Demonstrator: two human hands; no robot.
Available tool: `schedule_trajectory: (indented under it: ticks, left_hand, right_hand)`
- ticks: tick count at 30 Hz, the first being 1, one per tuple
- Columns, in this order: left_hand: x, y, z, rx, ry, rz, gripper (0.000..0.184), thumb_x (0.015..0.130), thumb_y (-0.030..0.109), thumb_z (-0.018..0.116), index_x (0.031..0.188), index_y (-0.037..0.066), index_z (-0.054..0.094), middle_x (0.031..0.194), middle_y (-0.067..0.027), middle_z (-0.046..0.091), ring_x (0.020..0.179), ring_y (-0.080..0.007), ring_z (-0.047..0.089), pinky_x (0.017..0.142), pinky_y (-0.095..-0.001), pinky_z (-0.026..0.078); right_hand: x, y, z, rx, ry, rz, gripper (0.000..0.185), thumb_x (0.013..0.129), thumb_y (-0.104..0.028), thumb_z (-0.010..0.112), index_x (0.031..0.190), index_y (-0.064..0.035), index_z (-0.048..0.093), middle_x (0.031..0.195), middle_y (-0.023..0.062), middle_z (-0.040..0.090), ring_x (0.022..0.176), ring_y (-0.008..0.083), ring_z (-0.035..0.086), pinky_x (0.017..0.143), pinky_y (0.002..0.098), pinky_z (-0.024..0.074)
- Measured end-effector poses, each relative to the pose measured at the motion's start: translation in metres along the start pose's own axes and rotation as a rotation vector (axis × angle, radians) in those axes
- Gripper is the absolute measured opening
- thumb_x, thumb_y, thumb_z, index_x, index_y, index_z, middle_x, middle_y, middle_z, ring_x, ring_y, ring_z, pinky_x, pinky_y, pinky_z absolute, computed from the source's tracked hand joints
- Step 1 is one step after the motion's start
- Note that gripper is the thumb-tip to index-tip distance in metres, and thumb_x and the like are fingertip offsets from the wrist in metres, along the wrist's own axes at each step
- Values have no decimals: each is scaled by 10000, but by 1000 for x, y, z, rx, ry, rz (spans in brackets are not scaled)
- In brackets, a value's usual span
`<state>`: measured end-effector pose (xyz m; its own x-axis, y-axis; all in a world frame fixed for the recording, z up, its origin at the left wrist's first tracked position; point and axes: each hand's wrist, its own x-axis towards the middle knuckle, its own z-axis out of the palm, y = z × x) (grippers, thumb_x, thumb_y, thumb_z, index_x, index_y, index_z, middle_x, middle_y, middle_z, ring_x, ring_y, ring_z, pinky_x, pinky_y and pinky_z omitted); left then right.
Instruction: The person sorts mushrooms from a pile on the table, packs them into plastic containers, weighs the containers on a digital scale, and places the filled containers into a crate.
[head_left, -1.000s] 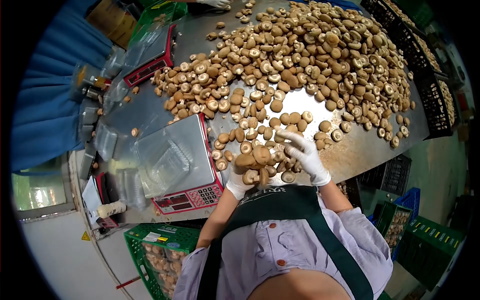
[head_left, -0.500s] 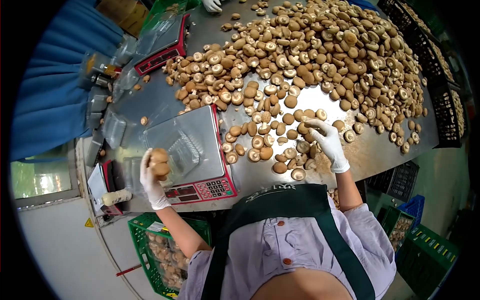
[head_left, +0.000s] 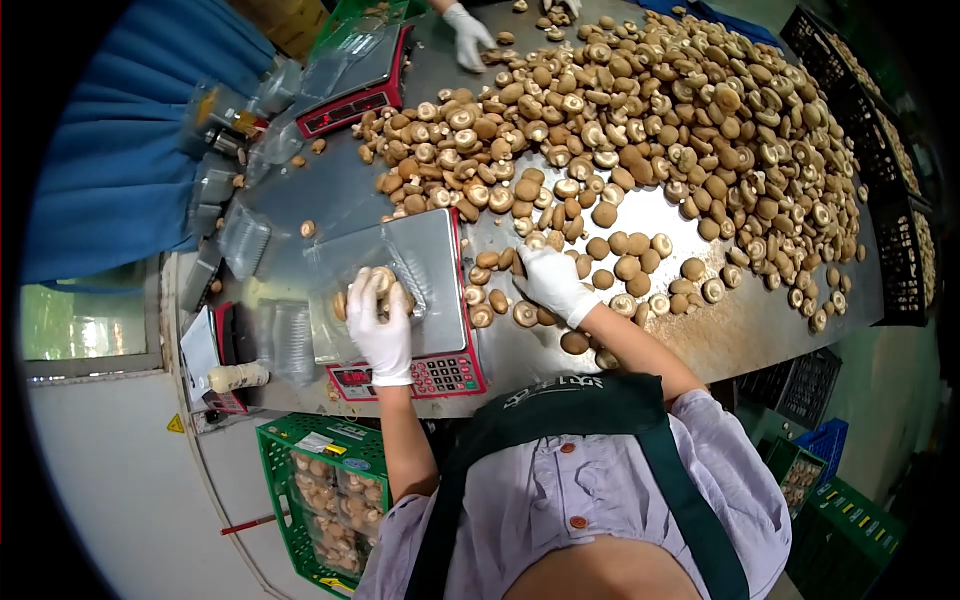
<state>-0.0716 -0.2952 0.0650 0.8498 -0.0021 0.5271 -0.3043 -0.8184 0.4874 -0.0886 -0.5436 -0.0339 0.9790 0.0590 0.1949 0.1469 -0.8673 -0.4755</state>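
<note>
My left hand (head_left: 382, 328), in a white glove, is closed around several brown mushrooms (head_left: 385, 277) over the clear plastic tray (head_left: 408, 262) on the red-edged scale (head_left: 432, 300). The scale's display is lit. On the metal table right of the scale, my right hand (head_left: 556, 283), also gloved, reaches over loose mushrooms (head_left: 627, 267). Its fingertips are down among them near a pale mushroom (head_left: 536, 240), and what they grip, if anything, is hidden.
A large mushroom heap (head_left: 700, 130) covers the far right. A second scale (head_left: 350, 110), plastic trays (head_left: 245, 240) and a bottle (head_left: 238, 377) lie left. A co-worker's gloved hand (head_left: 468, 38) is at the top. Green crates (head_left: 330, 500) and black crates (head_left: 895, 225) flank the table.
My left hand has carried mushrooms from the table to the tray on the scale. My right hand has moved left across the loose mushrooms. The co-worker's hand reaches further in.
</note>
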Motion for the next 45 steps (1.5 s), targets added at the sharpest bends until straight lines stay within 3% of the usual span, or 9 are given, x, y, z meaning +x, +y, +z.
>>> schedule_trajectory:
  ticks: [2,8,13,16,20,25,28,35,45]
  left_hand:
    - [5,30,7,-234,-36,-161,232,777,99,693,994,17,670,1119,-136,636,1029,-287,604,917,-369,464]
    - [38,69,82,-159,-270,9,328,821,282,631,1045,43,653,1128,-137,621,1046,-300,592,884,-371,478]
    - [69,93,186,197,-675,78,556,809,389,603,1256,71,509,1244,-160,515,1087,-329,548,865,-423,481]
    - [59,85,239,243,-760,166,588,782,429,629,1270,129,496,1313,-155,455,1141,-331,502,925,-517,411]
    - [43,97,241,268,-847,183,503,839,396,555,1285,174,483,1205,-149,543,1136,-319,512,942,-522,358]
    - [4,109,215,221,-900,231,398,899,264,477,1288,180,487,1197,-114,541,1129,-297,510,993,-573,316]
    - [-39,105,207,120,-833,320,374,878,214,505,1252,202,511,1264,-107,492,1197,-288,449,1022,-594,272]
    - [-80,84,159,-96,-602,450,473,812,165,558,1283,144,523,1313,-150,477,1235,-331,422,1042,-568,253]
    - [-82,73,119,-581,-454,-2,302,826,25,590,1127,4,597,1155,-157,594,1072,-286,574,943,-350,444]
  right_hand:
    - [-2,-2,-15,193,-175,127,354,767,-288,626,1011,-32,606,766,206,651,705,338,651,644,420,517]
    - [-41,47,-65,1523,-292,467,497,805,-222,608,1240,7,539,1175,124,592,1075,200,566,924,311,442]
    - [-76,77,-84,1882,19,634,315,881,-248,528,1038,18,592,875,84,631,853,199,617,780,324,505]
    - [-81,85,-100,1782,98,582,223,898,-234,531,837,-27,587,792,58,617,723,150,573,678,284,473]
    - [-75,135,-103,1515,114,686,105,864,-115,589,909,-23,612,781,37,625,681,76,554,611,194,435]
    - [-5,145,-123,219,192,571,387,782,-179,630,1156,-85,599,1091,172,651,976,310,637,796,374,512]
    - [34,166,-100,-189,126,354,527,720,-169,662,1233,-151,547,1376,174,441,951,355,631,823,394,521]
    - [46,171,-73,-271,131,438,315,710,-165,679,1004,-75,611,1200,135,561,825,317,645,675,398,534]
    - [40,165,-73,-258,119,461,326,766,-276,676,1016,-76,613,1104,102,584,862,316,633,712,404,518]
